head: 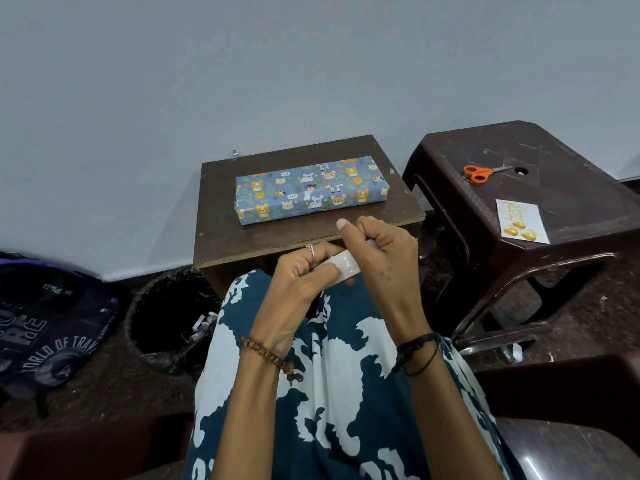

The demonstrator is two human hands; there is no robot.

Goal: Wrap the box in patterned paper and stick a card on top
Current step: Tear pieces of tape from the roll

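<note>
Already wrapped in blue animal-patterned paper, the box (311, 188) is seen lying flat on the small wooden table (242, 244) against the wall, slightly skewed to the table's edges. Below its near edge, over the lap, a roll of clear tape (343, 263) is held between both hands. The left hand (304, 275) is curled around the roll from the left, its thumb pressed onto the tape's surface. The right hand (384, 258) is closed on the roll from the right, thumb raised. On the dark plastic stool (571, 216) to the right, the card (521, 221) is laid flat, well apart from the orange-handled scissors (479, 173) behind it. A bin (166, 317) lined in black stands left of the table.
</note>
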